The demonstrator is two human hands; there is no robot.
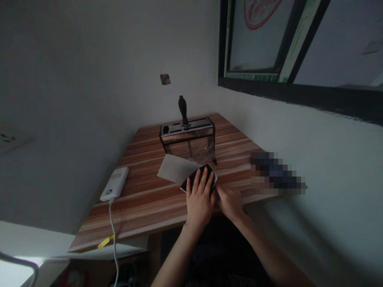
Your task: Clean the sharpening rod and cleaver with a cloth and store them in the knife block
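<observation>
My left hand (200,201) lies flat, fingers stretched out, on a small black sheet-like piece (192,177) with a pale, ragged edge. What exactly this piece is does not show. Close beside it, my right hand (229,201) is closed at the right edge of the piece, near the table's front edge; whatever its fingers grip is hidden. A pale, flat sheet (174,168) rests on the table to the left, partly under the black piece. Just behind stands a clear-sided box (194,145) with a dark frame, a metal top and an upright black handle (182,108).
The wood-grain table (143,159) meets walls at the left, back and right. A white power bank (115,184) with a white cable (111,219) lies at the left; the cable hangs over the front edge. A blurred dark object (275,172) is at the right edge.
</observation>
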